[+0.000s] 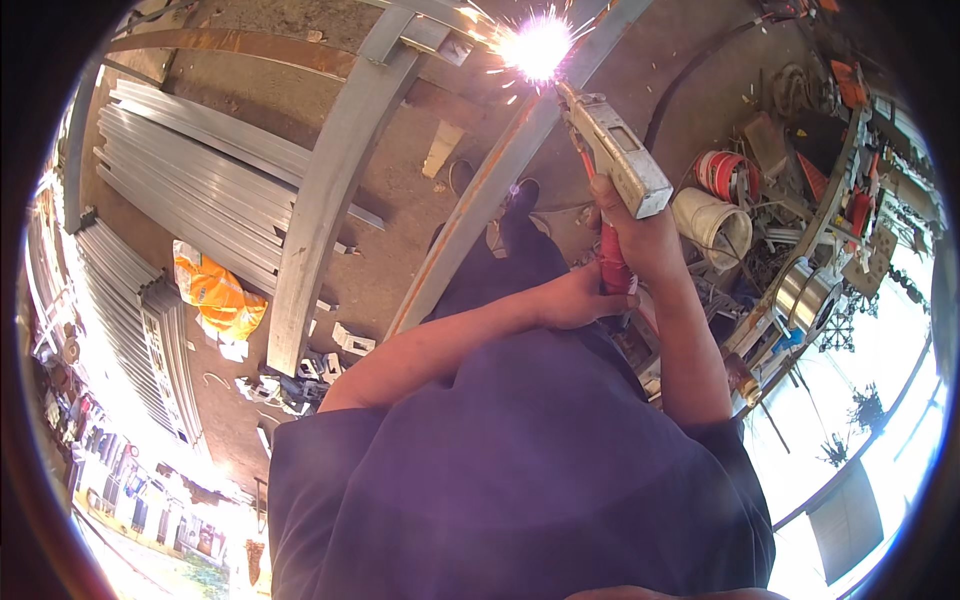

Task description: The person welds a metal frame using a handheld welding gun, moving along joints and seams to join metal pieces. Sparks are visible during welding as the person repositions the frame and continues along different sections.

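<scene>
A bright welding arc (540,48) throws sparks at the top of a long steel beam (478,205). Below the arc, a red-handled welding tool (612,262) points up toward it; its exact type is hard to make out. My right hand (648,240) is closed around the handle, partly covered by a silver, slotted metal piece (630,160) lying along the tool. Whether that piece belongs to the tool I cannot tell. From the left, my left hand (578,298) reaches across my body and grips the handle's lower end, its fingers partly hidden.
Another thick steel beam (338,190) runs alongside to the left. Stacked metal profiles (190,170) and an orange garment (222,290) lie beyond it. At right, a white bucket (712,228), a red bucket (726,175) and cluttered scrap crowd a rack. A dark cable (675,95) crosses the floor.
</scene>
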Available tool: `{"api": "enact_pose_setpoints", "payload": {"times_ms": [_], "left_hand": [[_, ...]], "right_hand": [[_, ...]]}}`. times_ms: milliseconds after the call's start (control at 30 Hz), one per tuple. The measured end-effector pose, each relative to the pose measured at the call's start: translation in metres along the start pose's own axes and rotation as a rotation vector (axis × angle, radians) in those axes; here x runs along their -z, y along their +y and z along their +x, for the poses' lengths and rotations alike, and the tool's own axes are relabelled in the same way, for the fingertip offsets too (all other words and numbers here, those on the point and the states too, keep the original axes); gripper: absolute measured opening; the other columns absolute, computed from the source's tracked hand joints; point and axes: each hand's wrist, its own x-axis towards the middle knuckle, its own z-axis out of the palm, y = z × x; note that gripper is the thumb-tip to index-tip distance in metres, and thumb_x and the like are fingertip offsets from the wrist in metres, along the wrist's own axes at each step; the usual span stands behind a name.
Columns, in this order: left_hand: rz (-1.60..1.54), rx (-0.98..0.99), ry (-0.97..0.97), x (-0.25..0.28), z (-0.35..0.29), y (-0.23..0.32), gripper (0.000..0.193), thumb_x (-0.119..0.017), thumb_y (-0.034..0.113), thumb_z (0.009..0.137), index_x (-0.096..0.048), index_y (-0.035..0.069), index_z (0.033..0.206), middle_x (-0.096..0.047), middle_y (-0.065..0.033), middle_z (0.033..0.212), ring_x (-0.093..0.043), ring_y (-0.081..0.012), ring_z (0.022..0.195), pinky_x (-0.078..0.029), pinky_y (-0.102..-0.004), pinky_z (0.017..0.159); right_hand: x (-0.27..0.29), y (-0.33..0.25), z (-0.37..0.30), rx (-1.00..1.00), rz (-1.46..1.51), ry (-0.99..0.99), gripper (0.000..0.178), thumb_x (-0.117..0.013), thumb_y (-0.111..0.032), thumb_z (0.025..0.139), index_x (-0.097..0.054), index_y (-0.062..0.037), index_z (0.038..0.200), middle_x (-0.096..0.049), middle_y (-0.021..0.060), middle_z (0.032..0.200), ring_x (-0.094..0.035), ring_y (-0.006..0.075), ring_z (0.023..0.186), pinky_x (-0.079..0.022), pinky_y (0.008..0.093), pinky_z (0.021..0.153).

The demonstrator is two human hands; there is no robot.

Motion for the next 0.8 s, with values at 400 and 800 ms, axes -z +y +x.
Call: {"api": "enact_pose_setpoints", "payload": {"times_ms": [400, 800], "left_hand": [[0.002, 0.023, -0.016, -0.002, -0.005, 0.009, 0.047, -0.07, 0.034, 0.102, -0.052, 0.004, 0.133, -0.066, -0.0097, 0.119, -0.062, -0.0195, 0.113, -0.048, -0.0371, 0.103], [-0.021, 0.008, -0.047, -0.004, -0.003, -0.002, 0.04, -0.07, 0.033, 0.102, -0.055, 0.005, 0.126, -0.066, -0.0072, 0.113, -0.062, -0.0177, 0.108, -0.049, -0.0362, 0.1]], "right_hand": [[-0.001, 0.003, -0.005, 0.041, -0.009, 0.01, 0.042, -0.067, -0.037, 0.106, -0.063, -0.0017, 0.128, -0.066, 0.0016, 0.085, -0.064, 0.01, 0.074, -0.052, 0.028, 0.064], [0.0, 0.006, -0.009, 0.021, -0.023, 0.007, 0.043, -0.068, -0.037, 0.105, -0.063, -0.0014, 0.128, -0.066, 0.0014, 0.089, -0.064, 0.0098, 0.075, -0.052, 0.028, 0.065]]}}
